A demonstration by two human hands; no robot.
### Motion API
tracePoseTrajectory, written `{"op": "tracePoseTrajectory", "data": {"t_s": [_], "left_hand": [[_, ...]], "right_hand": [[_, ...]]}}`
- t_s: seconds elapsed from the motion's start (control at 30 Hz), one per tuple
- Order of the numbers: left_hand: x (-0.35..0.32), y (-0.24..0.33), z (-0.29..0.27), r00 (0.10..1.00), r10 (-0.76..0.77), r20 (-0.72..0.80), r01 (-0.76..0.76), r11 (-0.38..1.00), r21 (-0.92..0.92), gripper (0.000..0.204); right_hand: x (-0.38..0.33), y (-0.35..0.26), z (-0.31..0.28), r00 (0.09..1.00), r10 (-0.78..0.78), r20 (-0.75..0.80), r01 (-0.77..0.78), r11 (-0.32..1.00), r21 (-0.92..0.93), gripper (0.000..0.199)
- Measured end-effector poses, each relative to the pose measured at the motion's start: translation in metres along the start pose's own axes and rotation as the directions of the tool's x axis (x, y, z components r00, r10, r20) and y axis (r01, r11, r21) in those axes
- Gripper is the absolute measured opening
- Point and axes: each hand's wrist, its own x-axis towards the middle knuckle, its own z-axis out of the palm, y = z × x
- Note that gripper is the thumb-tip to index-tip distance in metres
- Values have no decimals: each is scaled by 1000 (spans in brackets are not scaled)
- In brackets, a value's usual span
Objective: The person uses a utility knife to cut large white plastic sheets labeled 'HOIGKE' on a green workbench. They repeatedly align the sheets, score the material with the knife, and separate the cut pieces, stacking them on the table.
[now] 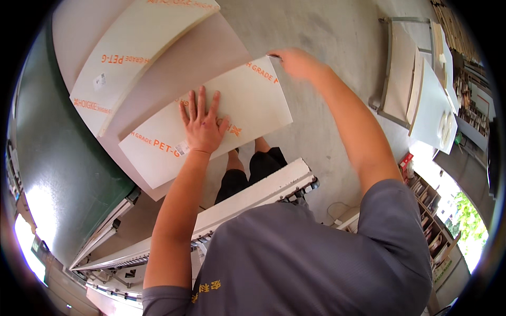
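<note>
Left grip [202, 128] flat and splayed on smooth white film-covered sheet [211, 118], right grip [296, 62] pinching its far corner.

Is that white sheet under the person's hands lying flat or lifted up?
Mostly flat: the left hand presses palm-down on the white plastic sheet, while the right hand grips its far corner. Whether that corner is lifted, cannot tell.
</note>
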Motion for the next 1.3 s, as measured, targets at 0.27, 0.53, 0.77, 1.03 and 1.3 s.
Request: {"op": "tracePoseTrajectory", "data": {"t_s": [0.27, 0.53, 0.77, 1.03, 1.3], "left_hand": [[-5, 0, 7, 999, -38, 15, 37, 997, 73, 68], [1, 8, 3, 998, 6, 67, -11, 997, 73, 69], [-1, 4, 4, 998, 1, 58, -6, 996, 92, 68], [-1, 4, 6, 999, 32, 30, -34, 996, 78, 69], [-4, 4, 7, 999, -11, 51, 7, 996, 86, 69]], "right_hand": [[-58, -9, 13, 989, 94, 115, -81, 990, -117, 50], [-161, 85, 90, 978, 166, 122, -124, 947, -295, 60], [-41, -21, -8, 985, 65, -158, -105, 959, -265, 44], [-27, -29, 2, 996, 74, -47, -86, 916, -392, 18], [-216, 37, 134, 842, 246, 481, -17, 902, -431, 39]]}}
